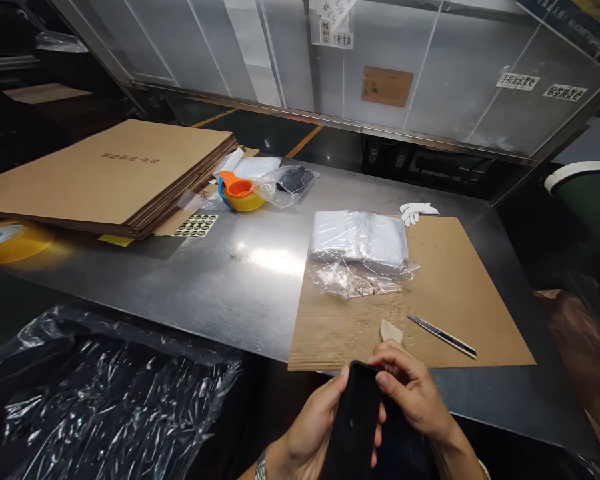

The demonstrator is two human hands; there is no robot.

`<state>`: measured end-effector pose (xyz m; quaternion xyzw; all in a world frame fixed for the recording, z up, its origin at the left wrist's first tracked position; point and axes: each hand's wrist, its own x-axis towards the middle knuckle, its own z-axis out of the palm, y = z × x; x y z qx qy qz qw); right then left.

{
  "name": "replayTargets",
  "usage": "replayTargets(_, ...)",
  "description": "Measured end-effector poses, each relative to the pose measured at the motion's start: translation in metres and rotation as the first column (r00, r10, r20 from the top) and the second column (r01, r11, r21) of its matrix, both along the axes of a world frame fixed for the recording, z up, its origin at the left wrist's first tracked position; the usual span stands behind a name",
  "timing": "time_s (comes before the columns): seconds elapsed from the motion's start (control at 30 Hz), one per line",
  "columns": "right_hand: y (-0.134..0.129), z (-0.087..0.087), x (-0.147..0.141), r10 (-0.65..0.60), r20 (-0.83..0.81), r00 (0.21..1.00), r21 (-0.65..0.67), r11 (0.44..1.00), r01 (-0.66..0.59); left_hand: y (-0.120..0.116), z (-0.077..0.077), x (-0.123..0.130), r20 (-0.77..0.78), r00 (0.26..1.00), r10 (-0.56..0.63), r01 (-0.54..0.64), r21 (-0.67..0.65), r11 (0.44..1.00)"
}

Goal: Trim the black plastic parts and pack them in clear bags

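My left hand (pixel 313 420) is wrapped round a long black piece (pixel 353 427) with a rounded top end; its exact kind does not show. At the top edge of this piece, my right hand (pixel 410 393) pinches with thumb and fingers. The lower part of the piece runs out of view. Just beyond my right fingers lies a small beige scrap (pixel 391 331) on a cardboard sheet (pixel 460 287). A thin utility knife (pixel 443 335) rests to its right, and clear plastic bags (pixel 360 243) are piled behind.
A white glove (pixel 417 212) lies at the sheet's back edge. On the metal table (pixel 230 287), flat cardboard (pixel 105 173) is stacked at left, near a yellow tape roll (pixel 13 241), an orange tape dispenser (pixel 240 190) and a sticker sheet (pixel 196 225). Black plastic wrap (pixel 110 400) covers something at lower left.
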<state>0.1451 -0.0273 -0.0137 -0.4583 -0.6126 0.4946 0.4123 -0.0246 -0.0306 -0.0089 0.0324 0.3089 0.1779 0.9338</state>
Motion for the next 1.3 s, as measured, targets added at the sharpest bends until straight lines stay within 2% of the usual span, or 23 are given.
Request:
replayTargets(0.1,0.0,-0.002,0.003,0.031,-0.008,0.999,-0.011,0.999,-0.031,-0.002,0.0,0.001,-0.02,0.999,0.033,-0.033,-0.01,0.999)
replayTargets(0.23,0.0,-0.006,0.006,0.062,-0.019,0.998,-0.036,0.997,-0.063,-0.003,0.0,0.003,-0.025,1.0,-0.002,0.0,-0.056,0.998)
replayTargets(0.37,-0.001,-0.011,0.006,0.046,-0.053,0.998,-0.035,0.998,-0.048,-0.003,0.0,0.004,-0.06,0.998,-0.024,0.019,-0.081,0.997)
replayTargets(0.53,-0.002,-0.013,0.008,0.034,-0.085,0.996,-0.062,0.997,-0.039,-0.001,-0.004,0.004,-0.018,0.999,-0.03,0.029,-0.065,0.997)
replayTargets(0.8,-0.003,-0.011,0.006,0.022,-0.002,1.0,-0.034,0.999,-0.022,-0.002,-0.013,0.003,0.081,0.996,-0.048,0.052,-0.054,0.997)
replayTargets(0.87,-0.001,-0.016,0.011,-0.058,0.14,0.988,0.0,0.998,0.058,0.001,-0.015,0.003,0.115,0.993,-0.035,0.044,-0.075,0.996)
replayTargets(0.9,0.0,-0.019,0.017,-0.133,0.245,0.96,0.039,0.991,0.127,0.003,-0.015,0.003,0.131,0.991,-0.019,0.03,-0.08,0.996)
replayTargets(0.97,0.004,-0.027,0.036,-0.314,0.443,0.84,0.151,0.949,0.276,0.009,-0.016,0.002,0.162,0.986,0.037,-0.024,-0.079,0.997)
replayTargets(1.07,0.01,-0.044,0.075,-0.458,0.589,0.666,0.261,0.888,0.379,0.018,-0.015,-0.002,0.189,0.974,0.127,-0.116,-0.069,0.991)
replayTargets(1.17,0.011,-0.06,0.106,-0.469,0.71,0.526,0.313,0.878,0.362,0.023,-0.014,-0.005,0.172,0.974,0.149,-0.135,-0.089,0.987)
replayTargets(1.3,0.007,-0.075,0.119,-0.432,0.791,0.434,0.323,0.897,0.304,0.025,-0.013,-0.005,0.174,0.964,0.202,-0.188,-0.093,0.978)
